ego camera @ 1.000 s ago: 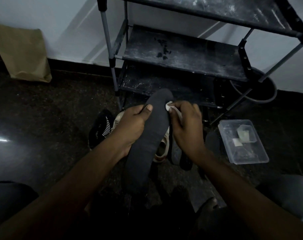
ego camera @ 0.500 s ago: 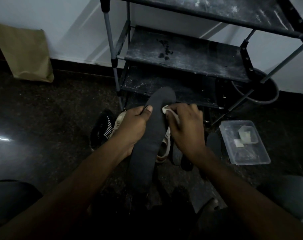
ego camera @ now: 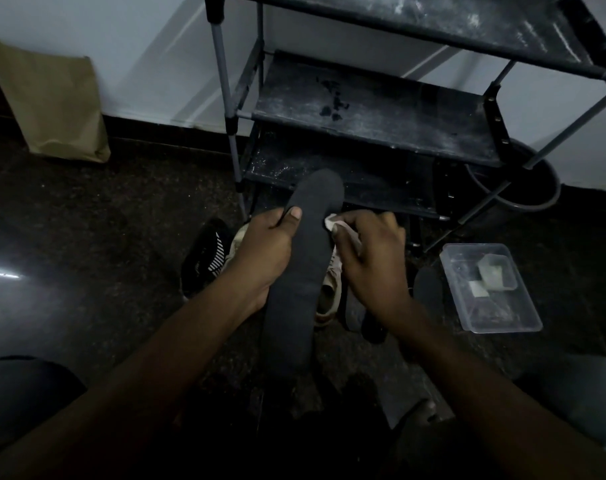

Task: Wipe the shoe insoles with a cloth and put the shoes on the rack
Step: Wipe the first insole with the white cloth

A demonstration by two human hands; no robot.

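My left hand (ego camera: 263, 251) gripped the long dark grey insole (ego camera: 301, 271) at frame centre; my right hand (ego camera: 371, 258) pinched a small white cloth (ego camera: 332, 221) against its right edge.

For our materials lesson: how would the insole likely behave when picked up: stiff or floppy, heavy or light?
Probably light: the left hand holds the insole up. Likely bendy yet self-supporting: thin, but its toe stands unsagged above the grip.

insole (ego camera: 301, 271) dark grey | cloth (ego camera: 332, 221) white | rack (ego camera: 381, 112) black, pale smudges, grey poles (ego camera: 222, 74) | left shoe (ego camera: 208, 258) black, white stripes | mid shoe (ego camera: 329, 306) beige | box (ego camera: 523, 317) clear | bag (ego camera: 52, 102) tan | floor (ego camera: 121, 220) dark, speckled | wall (ego camera: 139, 46) pale
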